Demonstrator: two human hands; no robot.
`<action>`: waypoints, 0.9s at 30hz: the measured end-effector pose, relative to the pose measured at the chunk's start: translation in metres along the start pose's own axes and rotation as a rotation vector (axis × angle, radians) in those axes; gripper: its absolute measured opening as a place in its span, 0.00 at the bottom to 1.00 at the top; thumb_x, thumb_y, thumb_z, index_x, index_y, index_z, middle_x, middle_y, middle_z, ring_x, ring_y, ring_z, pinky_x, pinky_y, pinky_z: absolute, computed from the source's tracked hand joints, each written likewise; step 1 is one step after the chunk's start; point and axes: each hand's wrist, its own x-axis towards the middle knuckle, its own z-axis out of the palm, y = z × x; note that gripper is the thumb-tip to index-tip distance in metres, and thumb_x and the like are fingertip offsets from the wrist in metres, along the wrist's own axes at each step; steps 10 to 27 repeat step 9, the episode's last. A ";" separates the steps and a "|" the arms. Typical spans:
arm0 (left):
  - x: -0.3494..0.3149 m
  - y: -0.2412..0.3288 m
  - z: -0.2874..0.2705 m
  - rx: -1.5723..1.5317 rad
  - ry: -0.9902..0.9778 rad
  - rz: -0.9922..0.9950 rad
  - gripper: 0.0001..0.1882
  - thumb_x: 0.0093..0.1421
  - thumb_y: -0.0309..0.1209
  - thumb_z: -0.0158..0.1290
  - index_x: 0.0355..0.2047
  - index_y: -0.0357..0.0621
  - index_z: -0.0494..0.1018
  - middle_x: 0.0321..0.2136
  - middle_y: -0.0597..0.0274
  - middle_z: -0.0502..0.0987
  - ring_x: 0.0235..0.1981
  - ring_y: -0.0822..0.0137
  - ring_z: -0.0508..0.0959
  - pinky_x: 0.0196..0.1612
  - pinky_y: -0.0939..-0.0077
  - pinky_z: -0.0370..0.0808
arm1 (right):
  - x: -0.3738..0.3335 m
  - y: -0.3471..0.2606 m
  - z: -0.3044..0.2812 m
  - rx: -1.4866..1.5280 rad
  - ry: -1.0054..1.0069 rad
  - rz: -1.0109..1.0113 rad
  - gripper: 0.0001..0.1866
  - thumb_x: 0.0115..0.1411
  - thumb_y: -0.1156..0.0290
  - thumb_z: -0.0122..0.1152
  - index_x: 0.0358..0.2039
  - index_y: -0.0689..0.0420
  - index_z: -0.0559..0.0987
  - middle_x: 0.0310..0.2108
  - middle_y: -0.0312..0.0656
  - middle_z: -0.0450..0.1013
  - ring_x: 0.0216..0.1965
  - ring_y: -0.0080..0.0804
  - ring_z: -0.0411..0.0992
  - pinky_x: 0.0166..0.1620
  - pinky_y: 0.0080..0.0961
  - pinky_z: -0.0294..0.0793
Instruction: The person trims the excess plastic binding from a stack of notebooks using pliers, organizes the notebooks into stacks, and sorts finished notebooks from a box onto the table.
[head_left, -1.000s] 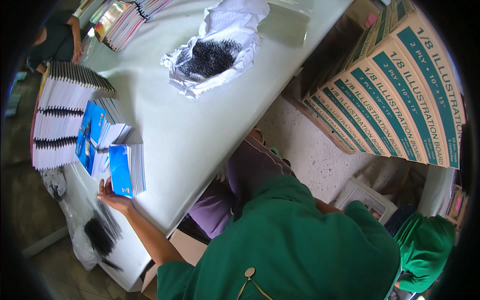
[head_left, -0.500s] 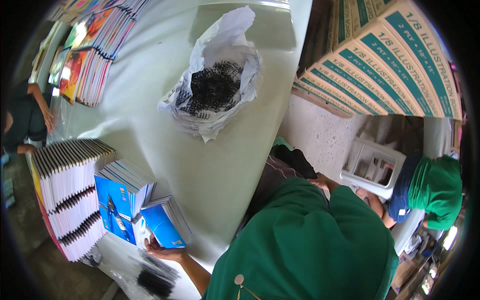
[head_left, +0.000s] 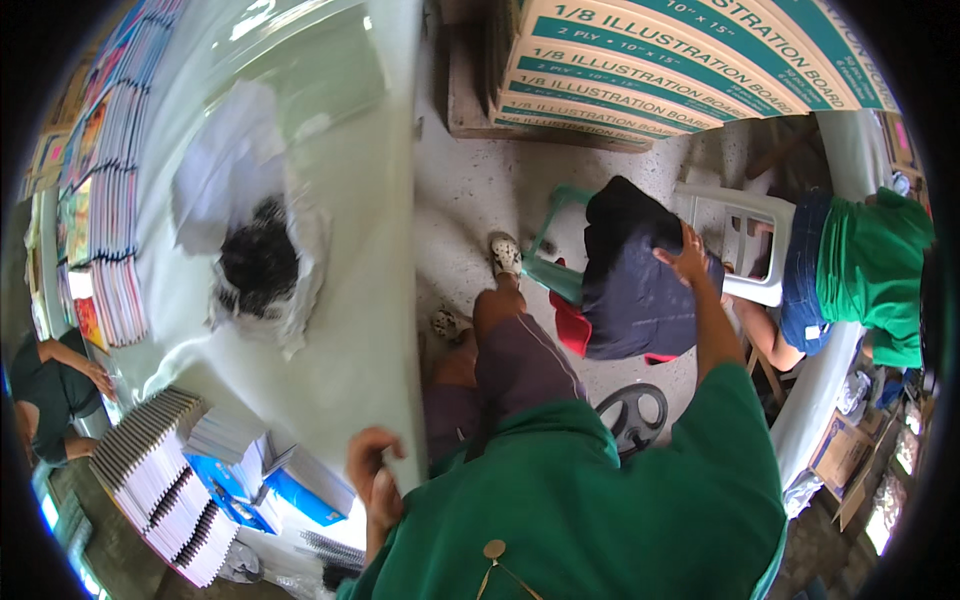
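Observation:
My right hand (head_left: 688,258) reaches forward and lies on a dark cloth item (head_left: 635,285) with red edges, its fingers spread. This cloth is draped over a green stool (head_left: 553,262) beside the table. My left hand (head_left: 375,478) is raised at the table edge, fingers loosely bent and thumb apart, with nothing visible in it; it is slightly blurred. Near it on the table are blue-covered notebooks (head_left: 305,495) and a taller stack of spiral-bound notebooks (head_left: 165,495). Farther off, a crumpled white wrapper (head_left: 225,175) holds a heap of black spiral coils (head_left: 262,262).
Stacked board cartons (head_left: 640,75) stand at the far right on a wooden pallet (head_left: 470,100). A white stool (head_left: 765,215) and a person in green (head_left: 870,280) are to the right. Another person (head_left: 65,390) is across the table, near book stacks (head_left: 110,190). A black wheel-like object (head_left: 632,415) lies on the floor.
My left hand has left the blue notebooks and risen toward the table edge. My right hand has moved from my lap out onto the dark cloth. The view has turned to the right.

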 end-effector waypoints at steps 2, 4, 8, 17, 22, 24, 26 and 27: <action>0.044 -0.028 0.057 -0.361 -0.214 -0.257 0.21 0.60 0.43 0.44 0.39 0.35 0.67 0.28 0.60 0.68 0.28 0.70 0.67 0.32 0.77 0.64 | -0.004 0.000 0.045 0.013 0.177 0.106 0.57 0.41 0.34 0.61 0.66 0.46 0.46 0.67 0.48 0.39 0.67 0.49 0.36 0.63 0.54 0.38; 0.080 -0.069 0.116 -0.446 -0.189 -0.445 0.18 0.63 0.40 0.42 0.39 0.35 0.68 0.26 0.63 0.68 0.27 0.73 0.67 0.31 0.80 0.63 | -0.014 -0.004 0.056 0.010 0.247 0.151 0.56 0.43 0.38 0.62 0.66 0.44 0.46 0.68 0.44 0.38 0.68 0.48 0.33 0.64 0.53 0.29; 0.149 -0.214 0.186 -0.240 0.009 -0.627 0.18 0.65 0.42 0.41 0.42 0.40 0.70 0.25 0.68 0.70 0.25 0.77 0.67 0.29 0.84 0.63 | -0.012 0.009 0.067 -0.002 0.354 0.113 0.53 0.44 0.41 0.62 0.66 0.43 0.47 0.68 0.42 0.38 0.68 0.42 0.34 0.65 0.47 0.30; 0.173 -0.246 0.185 -0.127 0.017 -0.595 0.19 0.62 0.44 0.47 0.41 0.39 0.70 0.26 0.65 0.71 0.29 0.74 0.70 0.33 0.81 0.67 | -0.011 0.013 0.070 0.030 0.377 0.084 0.52 0.46 0.41 0.61 0.66 0.43 0.47 0.68 0.42 0.38 0.68 0.42 0.33 0.65 0.48 0.29; 0.173 -0.246 0.185 -0.127 0.017 -0.595 0.19 0.62 0.44 0.47 0.41 0.39 0.70 0.26 0.65 0.71 0.29 0.74 0.70 0.33 0.81 0.67 | -0.011 0.013 0.070 0.030 0.377 0.084 0.52 0.46 0.41 0.61 0.66 0.43 0.47 0.68 0.42 0.38 0.68 0.42 0.33 0.65 0.48 0.29; 0.173 -0.246 0.185 -0.127 0.017 -0.595 0.19 0.62 0.44 0.47 0.41 0.39 0.70 0.26 0.65 0.71 0.29 0.74 0.70 0.33 0.81 0.67 | -0.011 0.013 0.070 0.030 0.377 0.084 0.52 0.46 0.41 0.61 0.66 0.43 0.47 0.68 0.42 0.38 0.68 0.42 0.33 0.65 0.48 0.29; 0.173 -0.246 0.185 -0.127 0.017 -0.595 0.19 0.62 0.44 0.47 0.41 0.39 0.70 0.26 0.65 0.71 0.29 0.74 0.70 0.33 0.81 0.67 | -0.011 0.013 0.070 0.030 0.377 0.084 0.52 0.46 0.41 0.61 0.66 0.43 0.47 0.68 0.42 0.38 0.68 0.42 0.33 0.65 0.48 0.29; 0.173 -0.246 0.185 -0.127 0.017 -0.595 0.19 0.62 0.44 0.47 0.41 0.39 0.70 0.26 0.65 0.71 0.29 0.74 0.70 0.33 0.81 0.67 | -0.011 0.013 0.070 0.030 0.377 0.084 0.52 0.46 0.41 0.61 0.66 0.43 0.47 0.68 0.42 0.38 0.68 0.42 0.33 0.65 0.48 0.29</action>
